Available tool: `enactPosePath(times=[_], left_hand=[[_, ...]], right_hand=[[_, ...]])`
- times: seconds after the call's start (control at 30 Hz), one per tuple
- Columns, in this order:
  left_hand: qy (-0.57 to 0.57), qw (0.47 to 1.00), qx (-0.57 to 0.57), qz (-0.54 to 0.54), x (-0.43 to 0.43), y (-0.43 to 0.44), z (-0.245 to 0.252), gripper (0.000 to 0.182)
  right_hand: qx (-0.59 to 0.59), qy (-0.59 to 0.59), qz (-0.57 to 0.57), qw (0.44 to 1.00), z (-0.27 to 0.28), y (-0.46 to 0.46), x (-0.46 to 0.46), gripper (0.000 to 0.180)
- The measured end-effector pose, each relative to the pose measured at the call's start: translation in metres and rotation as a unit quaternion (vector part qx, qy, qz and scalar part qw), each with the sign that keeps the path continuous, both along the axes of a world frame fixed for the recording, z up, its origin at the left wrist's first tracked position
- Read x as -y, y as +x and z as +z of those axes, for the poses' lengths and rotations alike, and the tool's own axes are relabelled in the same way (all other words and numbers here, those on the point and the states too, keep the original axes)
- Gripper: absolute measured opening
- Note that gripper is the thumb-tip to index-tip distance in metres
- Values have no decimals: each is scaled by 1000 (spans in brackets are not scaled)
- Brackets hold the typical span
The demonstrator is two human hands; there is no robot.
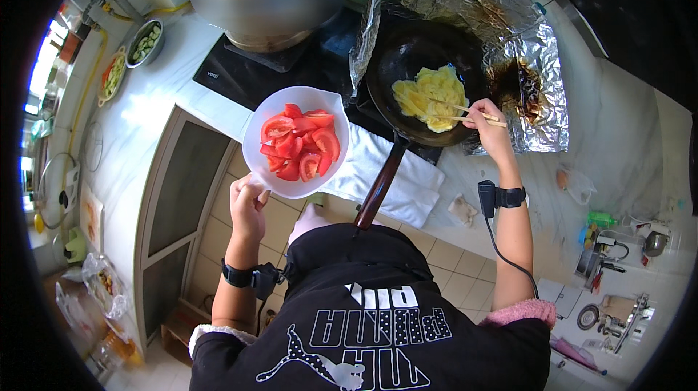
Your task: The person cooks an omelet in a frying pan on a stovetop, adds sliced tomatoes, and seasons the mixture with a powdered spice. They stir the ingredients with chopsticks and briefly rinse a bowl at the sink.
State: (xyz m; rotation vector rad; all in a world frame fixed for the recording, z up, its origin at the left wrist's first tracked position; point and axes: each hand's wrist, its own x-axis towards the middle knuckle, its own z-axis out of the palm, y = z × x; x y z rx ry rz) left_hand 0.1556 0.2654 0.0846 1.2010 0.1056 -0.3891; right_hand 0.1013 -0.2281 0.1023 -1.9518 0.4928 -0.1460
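Note:
My left hand grips the handle of a white plastic bowl with a pouring lip. Cut tomato wedges fill the bowl, which is held left of the wok. In my right hand is a pair of wooden chopsticks. Their tips touch a mass of yellow scrambled egg lying in a dark wok. The wok's brown wooden handle points toward my body, and neither hand is on it.
Crumpled, grease-stained aluminium foil screens the wok's back and right. A large pot stands on the black cooktop. A bowl of sliced cucumber and a vegetable basket sit at left. A white towel hangs over the counter edge.

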Motion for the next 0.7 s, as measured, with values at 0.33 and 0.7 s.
enactPosePath(times=[0.33,0.7], left_hand=[[15,999,6,48,8,-23,13,18],[-13,982,-14,188,-24,-98,13,19]], right_hand=[[81,-41,-113,989,-1,-43,18,12],[197,-35,-163,966,-88,-61,10,28]])
